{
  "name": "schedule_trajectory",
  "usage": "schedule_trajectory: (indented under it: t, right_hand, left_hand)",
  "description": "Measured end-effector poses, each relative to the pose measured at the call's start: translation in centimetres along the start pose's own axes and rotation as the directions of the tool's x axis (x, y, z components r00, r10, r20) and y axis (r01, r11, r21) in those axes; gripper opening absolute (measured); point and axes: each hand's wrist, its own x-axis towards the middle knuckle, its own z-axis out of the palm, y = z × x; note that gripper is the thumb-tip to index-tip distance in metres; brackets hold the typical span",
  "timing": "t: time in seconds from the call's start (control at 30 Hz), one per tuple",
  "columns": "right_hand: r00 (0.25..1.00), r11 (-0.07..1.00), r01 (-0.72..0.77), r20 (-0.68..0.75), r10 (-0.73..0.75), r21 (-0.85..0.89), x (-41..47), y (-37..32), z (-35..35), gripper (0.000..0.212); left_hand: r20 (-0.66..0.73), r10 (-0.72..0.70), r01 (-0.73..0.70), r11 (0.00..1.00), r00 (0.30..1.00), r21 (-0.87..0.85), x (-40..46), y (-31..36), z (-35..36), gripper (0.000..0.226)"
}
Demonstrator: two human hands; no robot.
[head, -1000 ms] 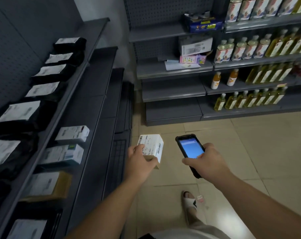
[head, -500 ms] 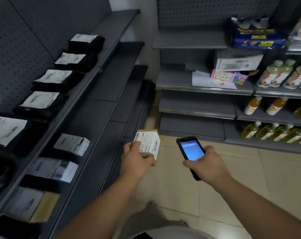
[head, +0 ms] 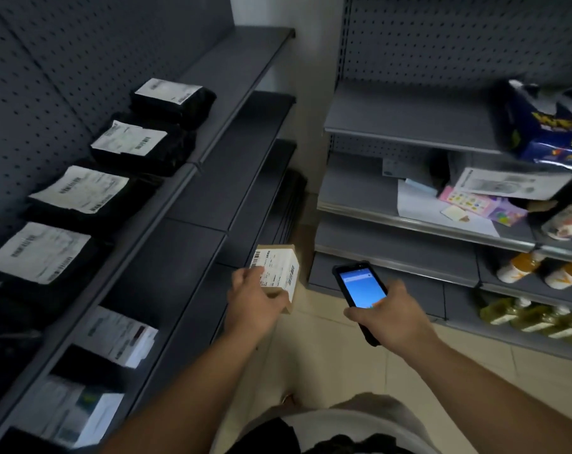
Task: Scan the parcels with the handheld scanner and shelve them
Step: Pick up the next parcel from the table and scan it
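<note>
Two hands apart: left hand grips parcel; right hand grips scanner.

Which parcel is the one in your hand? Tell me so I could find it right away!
Look at the dark shelves on the left, then at the two hands in front of them. The left hand grips a small cardboard box with a white barcode label, beside the lit scanner in the right hand. Unlike the black bagged parcels lying shelved, it is brown, boxy and held up.
</note>
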Motion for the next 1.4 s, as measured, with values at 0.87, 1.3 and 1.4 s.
schedule_trajectory:
  t: [0.87, 1.3, 1.4]
  right_hand:
    - [0.66, 0.765, 0.628, 0.619, -0.426, -0.142, 21.4, -20.9, 6.8, 0.073]
    - [0.544, 0.669, 0.728, 0.722, -0.428, -0.152, 21.7, -26.8, 14.8, 0.069]
    - [0.517, 0.647, 0.747, 0.745, -0.422, -0.152, 22.3, -27.6, 15.8, 0.066]
  left_hand:
    - [-0.341, -0.764, 0.642, 0.645, 0.547, -0.414, 7.2, -1.6, -2.0, 0.075]
    - [-0.334, -0.841, 0.679, 0.54, 0.425, -0.497, 9.2, -7.6, -3.8, 0.075]
    - [-0.345, -0.849, 0.668, 0.528, 0.401, -0.524, 10.2, -8.4, -3.3, 0.073]
